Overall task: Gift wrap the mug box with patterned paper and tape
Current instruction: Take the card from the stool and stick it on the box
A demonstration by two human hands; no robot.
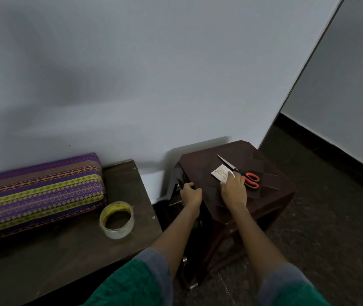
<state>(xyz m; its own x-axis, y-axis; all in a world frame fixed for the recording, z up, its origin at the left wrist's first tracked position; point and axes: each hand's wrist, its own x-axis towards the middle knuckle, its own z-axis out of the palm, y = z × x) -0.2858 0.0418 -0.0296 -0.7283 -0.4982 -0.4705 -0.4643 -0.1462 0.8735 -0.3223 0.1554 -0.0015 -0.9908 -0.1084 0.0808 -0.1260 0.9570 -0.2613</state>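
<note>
The box wrapped in purple, yellow and green patterned paper [37,191] lies on the dark wooden table [70,257] at the left, against the wall. A roll of clear tape [117,219] with a yellow core stands beside it. On the brown plastic stool [264,195] to the right lie a small white card with gold writing [221,172] and red-handled scissors [242,173]. My right hand [234,189] rests on the stool with its fingertips on the card's near edge. My left hand [190,194] curls round the stool's left edge.
A white wall runs behind the table and stool. To the right, dark floor [330,239] stretches toward a second wall with a black skirting. A narrow gap separates the table from the stool.
</note>
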